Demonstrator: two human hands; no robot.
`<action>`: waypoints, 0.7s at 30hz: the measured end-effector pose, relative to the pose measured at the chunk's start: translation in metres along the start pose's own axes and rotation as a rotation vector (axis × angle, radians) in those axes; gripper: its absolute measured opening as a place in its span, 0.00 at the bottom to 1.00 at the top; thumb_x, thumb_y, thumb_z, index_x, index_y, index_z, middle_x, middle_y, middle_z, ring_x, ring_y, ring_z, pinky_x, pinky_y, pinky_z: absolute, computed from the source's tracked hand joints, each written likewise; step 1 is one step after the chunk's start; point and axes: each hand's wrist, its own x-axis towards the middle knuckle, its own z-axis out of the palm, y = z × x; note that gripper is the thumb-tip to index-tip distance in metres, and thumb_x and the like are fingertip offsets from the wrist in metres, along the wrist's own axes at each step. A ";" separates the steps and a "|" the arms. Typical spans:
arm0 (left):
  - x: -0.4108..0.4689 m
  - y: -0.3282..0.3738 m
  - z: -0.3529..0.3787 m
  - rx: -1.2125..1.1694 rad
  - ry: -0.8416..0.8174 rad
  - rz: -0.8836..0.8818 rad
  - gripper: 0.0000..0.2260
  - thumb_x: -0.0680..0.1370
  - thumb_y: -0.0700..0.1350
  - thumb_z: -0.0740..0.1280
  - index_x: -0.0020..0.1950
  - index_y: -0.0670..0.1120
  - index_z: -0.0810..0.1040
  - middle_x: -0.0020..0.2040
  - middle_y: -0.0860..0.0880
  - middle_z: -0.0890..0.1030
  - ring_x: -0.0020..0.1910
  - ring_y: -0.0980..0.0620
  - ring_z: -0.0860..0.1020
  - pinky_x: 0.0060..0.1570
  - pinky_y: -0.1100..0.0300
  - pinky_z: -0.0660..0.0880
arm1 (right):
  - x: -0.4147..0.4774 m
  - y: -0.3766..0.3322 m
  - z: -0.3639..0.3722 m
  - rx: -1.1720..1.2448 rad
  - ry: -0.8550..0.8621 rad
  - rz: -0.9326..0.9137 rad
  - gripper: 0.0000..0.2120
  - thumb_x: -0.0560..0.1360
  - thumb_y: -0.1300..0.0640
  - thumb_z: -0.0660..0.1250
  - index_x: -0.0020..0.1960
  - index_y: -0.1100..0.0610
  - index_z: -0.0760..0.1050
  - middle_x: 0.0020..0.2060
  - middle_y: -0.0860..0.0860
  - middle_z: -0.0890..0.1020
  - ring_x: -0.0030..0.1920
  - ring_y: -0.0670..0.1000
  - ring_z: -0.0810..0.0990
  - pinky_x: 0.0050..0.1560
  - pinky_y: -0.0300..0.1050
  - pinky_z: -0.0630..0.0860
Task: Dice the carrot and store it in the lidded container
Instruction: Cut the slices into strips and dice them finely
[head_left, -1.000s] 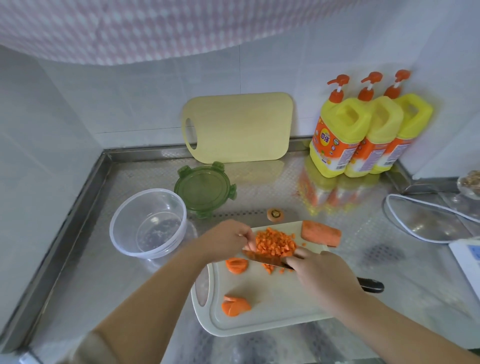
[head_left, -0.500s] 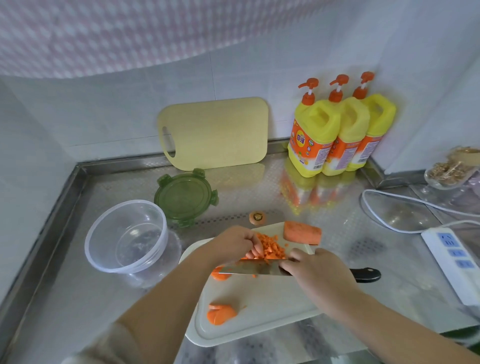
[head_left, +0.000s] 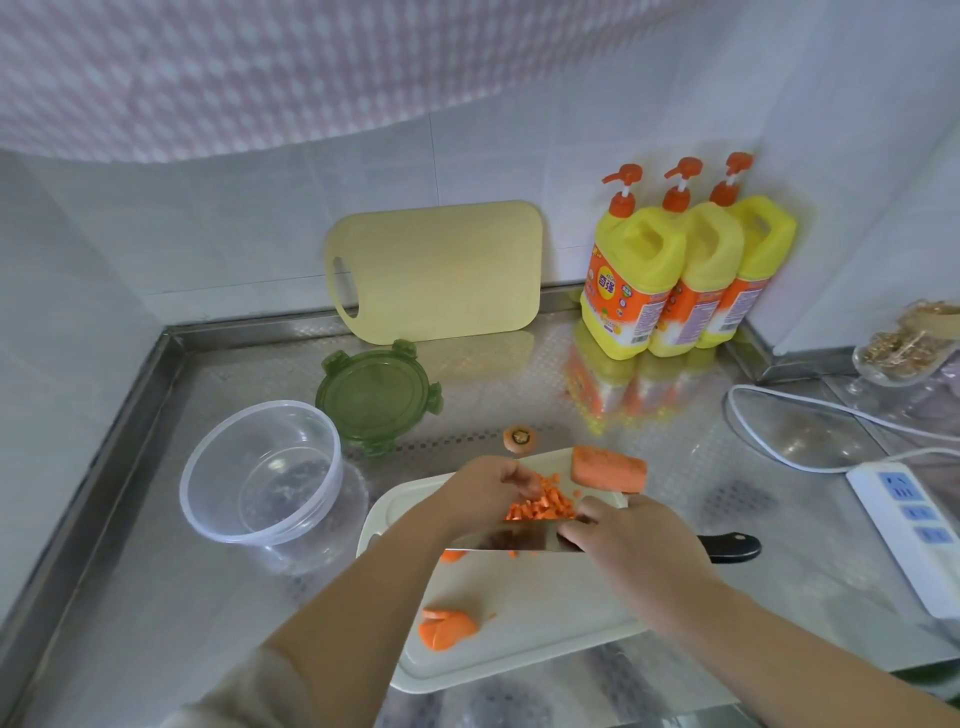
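On the white plastic cutting board (head_left: 519, 623) the small orange carrot cubes (head_left: 545, 504) make a loose pile against the flat steel blade of the knife (head_left: 511, 541). The right hand (head_left: 631, 545) has its fingers wrapped around the knife, and the black handle sticks out to the right. The left hand (head_left: 485, 491) lays bent fingers on the pile; I cannot tell if they pinch any cubes. The round clear container (head_left: 262, 470) stands left on the dotted metal table (head_left: 130, 597), with its green lid (head_left: 376, 397) flat just behind it.
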 end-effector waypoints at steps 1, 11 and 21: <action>0.000 0.001 -0.006 0.037 0.068 0.037 0.15 0.77 0.32 0.57 0.49 0.46 0.79 0.45 0.52 0.80 0.46 0.56 0.77 0.45 0.66 0.71 | 0.000 0.001 0.003 0.023 0.007 0.005 0.20 0.74 0.67 0.58 0.63 0.52 0.67 0.56 0.49 0.72 0.43 0.53 0.75 0.35 0.42 0.59; -0.038 -0.055 -0.059 0.162 0.471 -0.024 0.14 0.76 0.34 0.61 0.54 0.50 0.77 0.50 0.52 0.80 0.50 0.53 0.77 0.50 0.66 0.71 | 0.009 0.003 0.026 0.490 0.031 0.216 0.12 0.79 0.56 0.56 0.37 0.49 0.62 0.35 0.45 0.68 0.41 0.50 0.71 0.32 0.39 0.62; -0.034 -0.076 -0.017 0.874 0.155 -0.074 0.23 0.75 0.51 0.68 0.69 0.51 0.68 0.64 0.50 0.67 0.64 0.48 0.66 0.60 0.54 0.70 | 0.020 -0.041 0.031 0.597 0.007 0.215 0.06 0.80 0.56 0.55 0.47 0.53 0.70 0.45 0.51 0.76 0.49 0.55 0.74 0.38 0.41 0.59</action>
